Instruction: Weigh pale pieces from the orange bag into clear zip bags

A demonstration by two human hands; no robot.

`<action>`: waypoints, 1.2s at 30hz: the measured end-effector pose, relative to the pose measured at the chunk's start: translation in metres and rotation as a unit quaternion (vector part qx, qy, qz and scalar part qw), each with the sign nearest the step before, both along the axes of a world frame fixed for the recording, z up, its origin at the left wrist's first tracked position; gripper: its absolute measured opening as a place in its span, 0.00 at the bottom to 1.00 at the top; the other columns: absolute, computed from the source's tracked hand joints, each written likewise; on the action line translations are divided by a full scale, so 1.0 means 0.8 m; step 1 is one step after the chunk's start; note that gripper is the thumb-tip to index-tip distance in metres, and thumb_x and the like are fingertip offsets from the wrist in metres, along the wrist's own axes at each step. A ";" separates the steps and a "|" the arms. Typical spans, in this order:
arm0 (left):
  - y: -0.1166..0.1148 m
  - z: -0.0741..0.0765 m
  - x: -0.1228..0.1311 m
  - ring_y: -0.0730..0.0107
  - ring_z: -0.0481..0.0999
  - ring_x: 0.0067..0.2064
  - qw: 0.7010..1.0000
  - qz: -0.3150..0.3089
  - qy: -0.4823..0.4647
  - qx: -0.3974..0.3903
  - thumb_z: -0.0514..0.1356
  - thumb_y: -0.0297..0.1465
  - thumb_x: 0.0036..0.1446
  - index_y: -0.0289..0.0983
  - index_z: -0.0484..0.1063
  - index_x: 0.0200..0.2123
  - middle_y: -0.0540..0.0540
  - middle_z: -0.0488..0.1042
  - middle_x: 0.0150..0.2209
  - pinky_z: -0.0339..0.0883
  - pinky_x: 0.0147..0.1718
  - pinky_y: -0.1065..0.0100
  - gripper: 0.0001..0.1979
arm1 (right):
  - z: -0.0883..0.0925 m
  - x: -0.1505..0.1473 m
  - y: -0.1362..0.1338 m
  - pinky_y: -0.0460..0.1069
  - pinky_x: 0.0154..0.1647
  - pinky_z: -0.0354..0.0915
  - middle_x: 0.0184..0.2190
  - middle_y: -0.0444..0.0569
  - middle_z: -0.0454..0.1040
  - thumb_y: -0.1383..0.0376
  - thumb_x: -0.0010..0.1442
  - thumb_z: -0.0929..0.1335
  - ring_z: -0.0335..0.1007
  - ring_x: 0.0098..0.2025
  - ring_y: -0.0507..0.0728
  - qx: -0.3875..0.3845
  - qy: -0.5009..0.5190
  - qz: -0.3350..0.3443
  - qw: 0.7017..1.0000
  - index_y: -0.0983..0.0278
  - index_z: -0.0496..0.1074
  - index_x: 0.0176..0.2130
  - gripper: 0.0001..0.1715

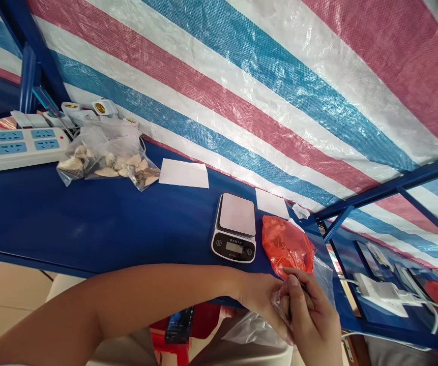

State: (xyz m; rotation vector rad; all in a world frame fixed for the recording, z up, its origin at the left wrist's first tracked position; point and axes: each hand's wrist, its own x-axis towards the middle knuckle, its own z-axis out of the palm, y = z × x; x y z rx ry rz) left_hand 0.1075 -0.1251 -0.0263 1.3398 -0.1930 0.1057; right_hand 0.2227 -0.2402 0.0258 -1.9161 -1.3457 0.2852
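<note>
Both my hands meet at the lower right, just off the near edge of the blue table point(89, 218). My left hand point(259, 297) reaches across from the left and pinches a small clear plastic bag point(255, 328). My right hand point(314, 317) is closed round the same bag and some small brownish pieces inside it. Just beyond my hands lies an orange-red plastic bag point(285, 244). A small digital scale point(235, 227) with a bare white platform stands left of that bag.
Clear bags of pale dried pieces point(108, 160) lie at the far left beside a white power strip point(16, 147). Two white paper slips point(183, 173) lie near the striped tarp wall point(280, 76). Another power strip with cables point(381, 295) sits on the neighbouring blue table at right.
</note>
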 end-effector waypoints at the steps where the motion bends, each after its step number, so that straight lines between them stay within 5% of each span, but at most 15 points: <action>1: 0.001 0.003 -0.001 0.66 0.77 0.43 1.000 -0.005 0.015 -0.015 0.78 0.38 0.35 0.38 0.76 0.38 0.54 0.77 0.35 0.70 0.47 0.66 0.26 | 0.001 -0.001 0.000 0.45 0.34 0.74 0.35 0.49 0.82 0.45 0.66 0.68 0.80 0.37 0.57 0.002 0.012 -0.002 1.000 0.61 0.81 0.45 0.25; 9: 0.006 0.037 -0.022 0.73 0.71 0.32 0.995 0.019 0.093 -0.032 0.80 0.35 0.29 0.38 0.73 0.31 0.56 0.71 0.28 0.66 0.33 0.70 0.25 | 0.019 -0.010 0.002 0.46 0.29 0.74 0.31 0.51 0.81 0.44 0.62 0.71 0.78 0.31 0.57 0.023 0.120 -0.014 0.992 0.64 0.80 0.43 0.26; 20: 0.009 0.031 -0.017 0.70 0.73 0.38 0.998 0.002 0.040 -0.058 0.78 0.33 0.31 0.38 0.73 0.38 0.54 0.73 0.34 0.67 0.39 0.67 0.28 | 0.010 0.014 -0.011 0.48 0.39 0.76 0.36 0.49 0.80 0.48 0.65 0.71 0.80 0.39 0.59 0.027 0.198 -0.031 0.979 0.62 0.79 0.45 0.21; 32: 0.015 0.021 -0.012 0.64 0.73 0.40 0.999 -0.020 0.050 -0.008 0.76 0.36 0.36 0.36 0.76 0.36 0.49 0.73 0.37 0.71 0.39 0.62 0.22 | 0.045 0.019 0.003 0.50 0.42 0.78 0.43 0.52 0.84 0.44 0.61 0.72 0.82 0.41 0.62 -0.045 0.016 0.069 0.996 0.59 0.84 0.44 0.24; 36: 0.015 0.023 -0.017 0.66 0.73 0.38 0.994 -0.013 0.110 0.005 0.75 0.37 0.37 0.38 0.76 0.38 0.51 0.75 0.38 0.72 0.41 0.61 0.23 | 0.063 0.032 0.005 0.47 0.31 0.77 0.38 0.50 0.85 0.45 0.58 0.75 0.82 0.32 0.59 -0.142 -0.012 0.152 0.978 0.56 0.84 0.45 0.23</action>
